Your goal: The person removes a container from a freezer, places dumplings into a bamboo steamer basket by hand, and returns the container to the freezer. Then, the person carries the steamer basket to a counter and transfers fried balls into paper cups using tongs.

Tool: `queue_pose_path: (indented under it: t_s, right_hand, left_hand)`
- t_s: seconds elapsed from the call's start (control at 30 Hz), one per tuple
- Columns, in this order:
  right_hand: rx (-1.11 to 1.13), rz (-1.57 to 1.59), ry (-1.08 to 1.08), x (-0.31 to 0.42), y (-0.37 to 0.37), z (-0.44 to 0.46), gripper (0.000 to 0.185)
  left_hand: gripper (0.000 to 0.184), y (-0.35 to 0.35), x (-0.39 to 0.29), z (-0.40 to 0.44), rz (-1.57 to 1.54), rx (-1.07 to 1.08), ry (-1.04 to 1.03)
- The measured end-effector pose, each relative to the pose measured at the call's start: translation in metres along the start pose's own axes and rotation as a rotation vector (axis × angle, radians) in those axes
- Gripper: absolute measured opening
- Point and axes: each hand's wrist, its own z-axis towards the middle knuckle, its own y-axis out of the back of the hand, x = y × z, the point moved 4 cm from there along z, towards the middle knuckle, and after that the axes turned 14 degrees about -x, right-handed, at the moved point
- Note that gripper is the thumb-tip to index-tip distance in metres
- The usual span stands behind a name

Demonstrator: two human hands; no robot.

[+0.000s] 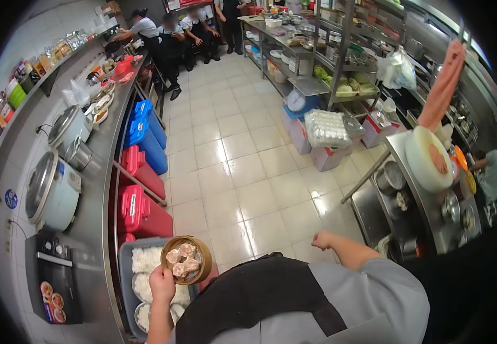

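Note:
My left hand [163, 283] grips the near left rim of a round bamboo steamer basket [205, 259]. Several pinkish dumplings [183, 259] sit inside it on a pale liner. The basket is held over the right part of a grey tub [125, 269] that holds white rice [145, 260] and some bowls. Out to the right of my body, over the tiled floor, my right hand [321, 240] is closed with its fingers curled, touching nothing.
A steel counter [96, 200] with rice cookers [56, 189] runs along the left, above red bins [145, 209] and blue bins [145, 140]. On the right stand steel shelving and a table with a round white board [423, 160]. Several people are at the far end; another is at far right.

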Motion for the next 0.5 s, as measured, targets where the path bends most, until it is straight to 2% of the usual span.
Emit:
queue_pose_path:
  t_s: [0.13,0.23,0.27,0.37,0.4,0.43,0.5]
  right_hand:
    - [-0.243,0.188,0.12,0.042,0.096,0.08,0.037]
    - [-0.279,0.207,0.139,0.067,0.14,0.135,0.036]
    - [-0.275,0.186,0.137,0.068,0.145,0.156,0.037]
    - [-0.241,-0.078,0.202,0.071,0.161,0.197,0.036]
    - [-0.147,-0.068,0.116,0.07,0.173,0.203,0.035]
    - [-0.05,-0.059,0.028,0.072,0.191,0.2,0.034]
    - [-0.116,0.135,-0.083,0.041,0.204,0.218,0.033]
  left_hand:
    - [0.027,-0.055,0.001,0.071,-0.029,-0.015,-0.013]
    - [0.027,-0.103,-0.017,0.134,-0.097,0.015,0.042]
    - [0.027,-0.118,-0.026,0.159,0.023,0.019,-0.044]
    - [0.026,-0.174,-0.051,0.238,-0.009,0.062,-0.077]
    - [0.025,-0.207,-0.019,0.278,0.007,0.071,-0.092]
    - [0.025,-0.222,-0.037,0.308,0.038,0.074,-0.125]
    - [0.026,-0.254,-0.087,0.358,0.107,0.09,-0.17]
